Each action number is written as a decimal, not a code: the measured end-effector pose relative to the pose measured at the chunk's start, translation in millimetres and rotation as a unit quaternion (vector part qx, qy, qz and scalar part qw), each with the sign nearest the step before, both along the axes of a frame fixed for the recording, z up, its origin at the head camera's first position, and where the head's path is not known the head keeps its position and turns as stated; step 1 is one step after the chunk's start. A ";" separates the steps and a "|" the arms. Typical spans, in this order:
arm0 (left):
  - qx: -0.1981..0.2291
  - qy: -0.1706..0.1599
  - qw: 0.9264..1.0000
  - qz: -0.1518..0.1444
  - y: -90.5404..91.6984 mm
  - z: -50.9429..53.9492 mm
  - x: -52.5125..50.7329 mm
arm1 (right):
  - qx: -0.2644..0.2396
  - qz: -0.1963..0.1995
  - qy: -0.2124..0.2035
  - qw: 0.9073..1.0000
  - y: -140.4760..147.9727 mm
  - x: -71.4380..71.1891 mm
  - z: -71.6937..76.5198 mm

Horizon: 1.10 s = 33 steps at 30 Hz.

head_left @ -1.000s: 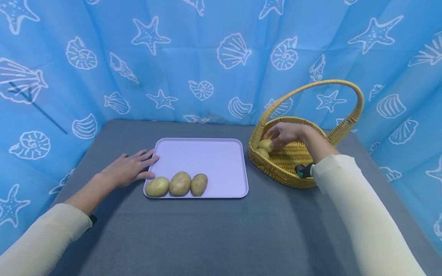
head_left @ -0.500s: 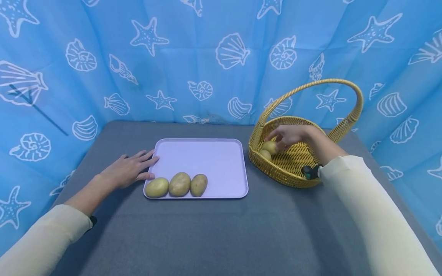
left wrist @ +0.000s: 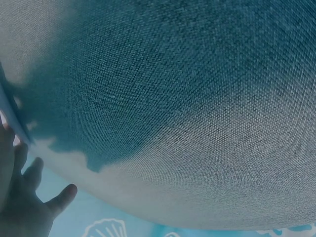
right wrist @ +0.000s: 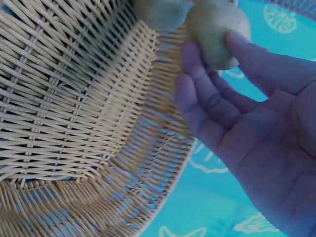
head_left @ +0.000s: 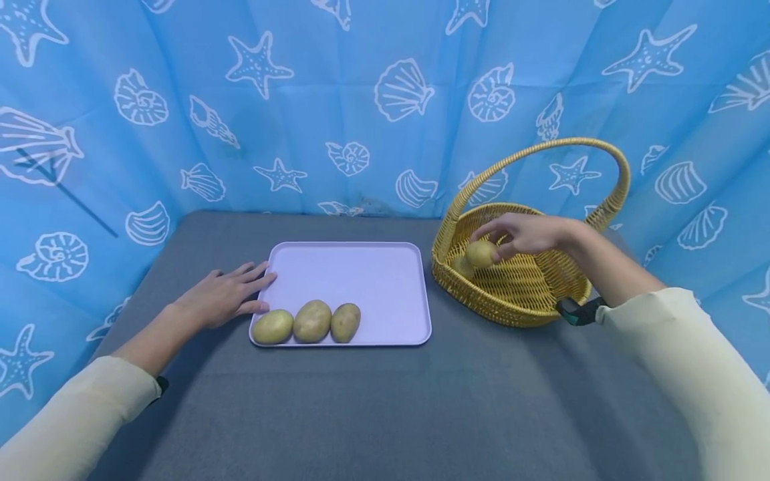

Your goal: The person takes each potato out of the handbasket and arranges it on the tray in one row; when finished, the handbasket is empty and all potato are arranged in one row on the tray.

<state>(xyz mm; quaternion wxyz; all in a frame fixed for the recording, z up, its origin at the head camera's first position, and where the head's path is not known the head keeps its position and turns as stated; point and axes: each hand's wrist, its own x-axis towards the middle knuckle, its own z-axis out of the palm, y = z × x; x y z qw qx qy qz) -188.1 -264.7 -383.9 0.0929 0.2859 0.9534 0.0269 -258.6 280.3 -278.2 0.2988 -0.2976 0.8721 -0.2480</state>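
My right grip (head_left: 523, 232) pinches a yellowish oval potato (head_left: 480, 254) between thumb and fingers, over the left part of the golden woven basket (head_left: 520, 288) with its tall arched handle (head_left: 544, 148). A second, partly hidden potato (head_left: 462, 267) lies just beside it in the basket; whether they touch I can't tell. My left grip (head_left: 222, 297) holds nothing, fingers spread over the left edge of the flat lilac rectangular tray (head_left: 361, 274) on the grey table (head_left: 337, 414). Three brownish-yellow potatoes (head_left: 313, 322) line its near edge. I judge I'm lifting this potato out; the next move seems to call for a steady pinch, clearing rim and handle toward the tray.
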 end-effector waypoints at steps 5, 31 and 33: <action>-0.008 -0.009 1.000 0.004 0.7 2.1 -1.1 | -0.024 0.042 0.013 0.999 -3.0 14.7 10.5; -0.017 0.009 1.000 0.001 3.0 1.6 1.2 | -0.034 0.198 -0.003 0.980 -133.8 61.7 -38.2; -0.017 0.008 1.000 0.003 3.0 0.9 1.0 | -0.038 0.210 -0.002 0.977 -142.3 62.7 -48.1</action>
